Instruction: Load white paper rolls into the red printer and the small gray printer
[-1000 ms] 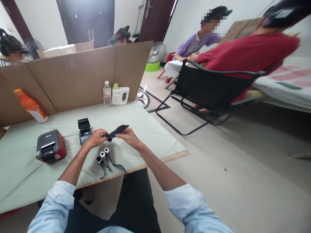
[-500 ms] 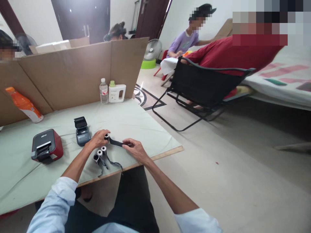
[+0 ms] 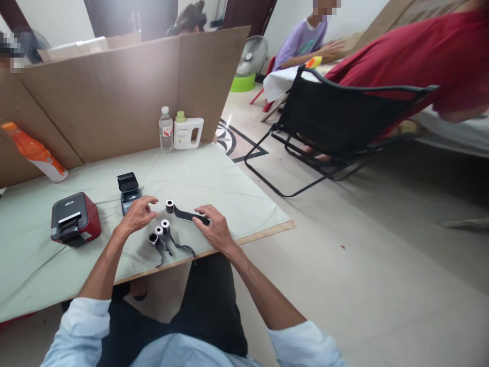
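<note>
A small roll point(image 3: 169, 205) with a white-rimmed core stands on the table, and its black strip point(image 3: 184, 214) trails off to the right. My right hand point(image 3: 214, 228) pinches the strip's free end between thumb and fingers. To the left of the roll, my left hand point(image 3: 139, 214) is open and apart from it, thumb and fingers spread. Three similar rolls point(image 3: 158, 231) stand nearer the table's front edge, their dark strips hanging loose toward me. Partly behind my left hand sits a small dark printer point(image 3: 129, 191) with its lid raised.
A red and black printer point(image 3: 76, 219) stands on the left of the table point(image 3: 114, 255). Along the cardboard screen point(image 3: 126, 97) are an orange bottle point(image 3: 36, 155), a water bottle point(image 3: 166, 131) and a white jug point(image 3: 187, 135). A black folding chair point(image 3: 344, 112) and other people are beyond.
My left hand has let go of the roll and drawn back left with its fingers spread. My right hand still holds the strip's end. The view has shifted slightly.
</note>
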A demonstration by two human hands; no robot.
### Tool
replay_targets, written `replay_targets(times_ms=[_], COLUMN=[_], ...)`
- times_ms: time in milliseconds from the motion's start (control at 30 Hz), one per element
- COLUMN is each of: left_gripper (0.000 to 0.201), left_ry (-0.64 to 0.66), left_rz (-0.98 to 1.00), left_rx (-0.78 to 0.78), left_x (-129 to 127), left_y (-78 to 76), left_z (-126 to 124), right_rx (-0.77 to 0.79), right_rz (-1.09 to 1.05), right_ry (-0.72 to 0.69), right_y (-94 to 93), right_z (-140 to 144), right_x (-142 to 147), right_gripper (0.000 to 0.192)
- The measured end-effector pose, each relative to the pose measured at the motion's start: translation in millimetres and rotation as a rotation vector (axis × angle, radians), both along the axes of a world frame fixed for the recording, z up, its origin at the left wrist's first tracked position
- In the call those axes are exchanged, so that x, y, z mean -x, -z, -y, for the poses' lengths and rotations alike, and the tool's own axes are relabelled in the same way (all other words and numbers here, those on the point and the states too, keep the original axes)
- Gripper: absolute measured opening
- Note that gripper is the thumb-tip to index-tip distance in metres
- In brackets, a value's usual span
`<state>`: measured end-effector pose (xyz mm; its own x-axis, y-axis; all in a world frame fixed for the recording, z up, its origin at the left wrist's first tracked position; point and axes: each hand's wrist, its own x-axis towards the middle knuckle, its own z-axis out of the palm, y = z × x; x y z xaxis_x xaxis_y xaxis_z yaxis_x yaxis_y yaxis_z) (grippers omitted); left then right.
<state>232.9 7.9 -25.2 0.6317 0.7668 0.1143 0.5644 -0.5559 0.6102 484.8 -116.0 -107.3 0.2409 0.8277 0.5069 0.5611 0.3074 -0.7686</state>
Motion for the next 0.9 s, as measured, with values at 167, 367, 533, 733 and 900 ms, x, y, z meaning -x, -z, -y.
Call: replay_targets(times_ms=[167, 367, 533, 733, 900], left_gripper=[0.022, 0.022, 0.016, 0.024, 0.026], left_ry=[-0.136, -0.204, -0.229, -0.259, -0.302], left_rz=[-0.019, -0.019, -0.01, 0.017, 0.118], left_rx=[0.083, 0.219, 0.239, 0.311, 0.435], left_x=[37.4, 33.9, 29.2, 42.5, 51.4], left_y=[-17.0, -1.0, 7.5, 12.0, 23.9], left_z=[48.2, 72.5, 71.3, 68.6, 66.8], right_rx=[-0.18, -0.261, -0.283, -0.241, -0.217], right_rz=[0.08, 0.141, 0.126, 0.053, 0.005], right_ry=[0.063, 0.01, -0.006, -0.046, -0.106], right_y=[-13.3, -22.3, -25.5, -27.3, -34.8], right_z=[10.9, 16.9, 18.7, 20.6, 20.9], right_x=[20.1, 48.0, 55.3, 61.3, 70.6], right_gripper=[0.012, 0.015, 0.015, 0.017, 0.018])
